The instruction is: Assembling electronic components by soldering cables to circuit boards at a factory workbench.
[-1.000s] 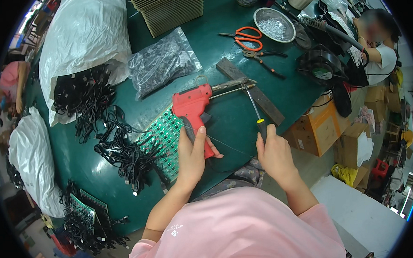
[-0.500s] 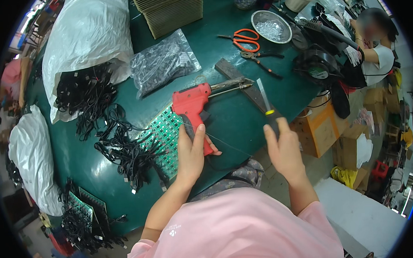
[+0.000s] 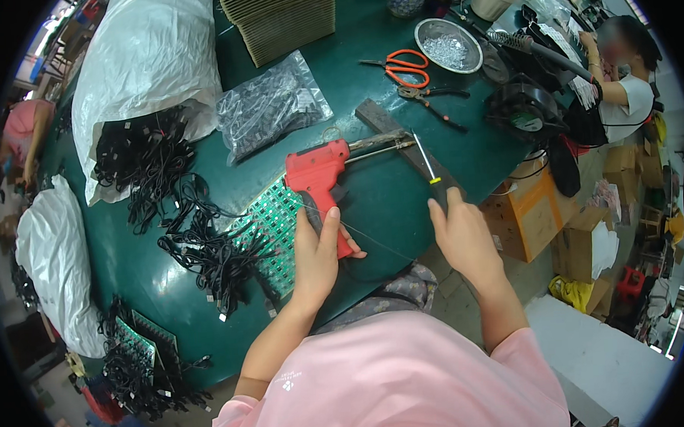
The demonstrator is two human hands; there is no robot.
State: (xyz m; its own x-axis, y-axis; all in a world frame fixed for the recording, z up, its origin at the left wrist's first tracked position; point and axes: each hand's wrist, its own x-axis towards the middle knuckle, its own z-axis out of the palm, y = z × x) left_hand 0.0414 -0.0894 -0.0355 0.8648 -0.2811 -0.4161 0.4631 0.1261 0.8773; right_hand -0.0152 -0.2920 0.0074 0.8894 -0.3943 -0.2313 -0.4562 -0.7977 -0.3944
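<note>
My left hand (image 3: 319,264) is wrapped round the grip of a red soldering gun (image 3: 315,167); its metal tip points right, over a dark flat bar (image 3: 380,116) on the table. In my right hand (image 3: 469,235) is a slim file (image 3: 426,158) with a yellow collar and dark handle. The file's end is close to the gun's tip; whether they touch I cannot tell. Below the gun lies a green circuit board panel (image 3: 272,216), partly covered by black cables (image 3: 214,265).
Beyond lie a clear bag of small dark parts (image 3: 272,106), orange-handled scissors (image 3: 406,67), pliers (image 3: 434,106) and a metal bowl (image 3: 466,49). A white sack (image 3: 148,50) spills cables at left. A black fan (image 3: 524,110) stands at right, near a co-worker (image 3: 623,98).
My right hand has moved slightly up and left, bringing the file's end to the gun's tip and turning its blade edge-on. My left hand and the soldering gun have hardly moved.
</note>
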